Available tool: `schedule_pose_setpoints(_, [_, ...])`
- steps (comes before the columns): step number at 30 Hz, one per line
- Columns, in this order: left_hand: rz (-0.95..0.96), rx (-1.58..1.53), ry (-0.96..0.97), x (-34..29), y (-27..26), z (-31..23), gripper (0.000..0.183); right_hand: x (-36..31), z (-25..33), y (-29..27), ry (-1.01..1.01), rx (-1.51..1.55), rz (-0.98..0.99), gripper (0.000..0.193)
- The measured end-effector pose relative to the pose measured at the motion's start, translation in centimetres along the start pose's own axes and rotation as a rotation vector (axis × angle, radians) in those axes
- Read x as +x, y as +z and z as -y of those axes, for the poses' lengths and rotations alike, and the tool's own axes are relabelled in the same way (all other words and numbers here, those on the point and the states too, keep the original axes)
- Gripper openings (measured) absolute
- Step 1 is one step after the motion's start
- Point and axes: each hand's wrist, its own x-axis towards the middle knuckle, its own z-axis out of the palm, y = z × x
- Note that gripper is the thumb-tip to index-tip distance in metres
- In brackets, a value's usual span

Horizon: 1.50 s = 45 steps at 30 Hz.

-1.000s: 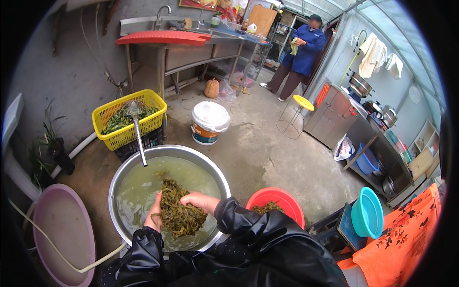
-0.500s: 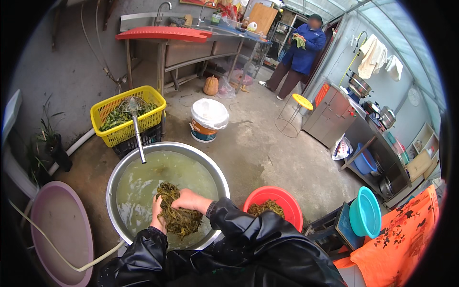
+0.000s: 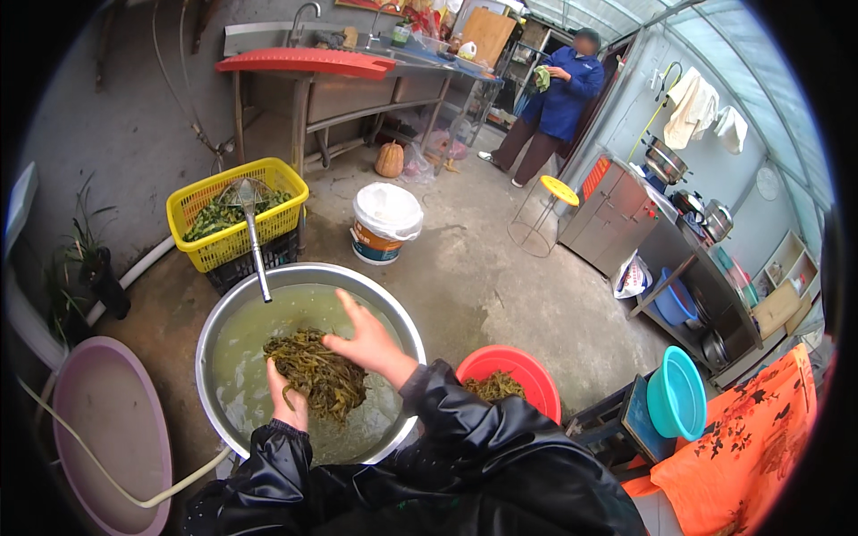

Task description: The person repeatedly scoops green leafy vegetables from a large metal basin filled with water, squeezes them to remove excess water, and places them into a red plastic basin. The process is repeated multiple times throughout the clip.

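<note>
A clump of wet, olive-brown leafy greens (image 3: 323,377) is held over a wide metal basin (image 3: 207,357) of cloudy green water. My left hand (image 3: 286,398) supports the clump from its left side, its fingers partly hidden behind the leaves. Over the clump's upper right side, my right hand (image 3: 374,344) is open with fingers stretched out and apart, the thumb side close against the leaves. More of the same greens (image 3: 494,386) lie in a red basin (image 3: 547,375) to the right, partly covered by my right sleeve.
A long-handled strainer (image 3: 254,234) rests across a yellow basket (image 3: 290,205) of green leaves and reaches the metal basin's rim. A lidded white bucket (image 3: 386,214) stands beyond. Purple tub (image 3: 112,429) and hose (image 3: 192,482) lie left; turquoise basin (image 3: 677,393) right. A person (image 3: 559,94) stands far back.
My right hand has lifted and spread its fingers, after having them dug into the clump. The greens look looser and sit slightly left. The far person's hands have shifted with a green cloth-like item.
</note>
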Motion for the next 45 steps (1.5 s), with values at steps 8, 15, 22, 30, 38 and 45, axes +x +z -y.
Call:
schedule_pose_setpoints(8, [0.073,0.468,0.392,-1.6,-1.4,-0.9,0.038,-4.0,-8.1,5.2,0.784,0.768,0.379,0.120])
schedule_pose_setpoints(15, [-0.050,-0.024,-0.142,1.1,-1.2,0.4,0.046,-1.1,-10.6,8.0,0.694,1.189,0.265,0.113])
schedule_pose_setpoints(22, [-0.061,0.310,0.062,2.7,-3.0,2.7,0.034,-0.8,-6.7,5.3,0.313,1.226,0.086,0.069])
schedule_pose_setpoints(30, [0.026,0.391,0.048,-0.1,0.7,2.3,0.060,0.2,-6.7,7.0,0.301,1.011,-0.101,0.051])
schedule_pose_setpoints(38, [0.153,0.518,-0.067,-3.8,2.8,-2.3,0.084,-0.2,-3.2,3.8,0.196,0.897,0.230,0.068])
schedule_pose_setpoints(45, [-0.046,0.315,0.010,-1.5,2.7,0.1,0.047,-0.9,-2.5,6.0,-0.068,0.236,0.078,0.084])
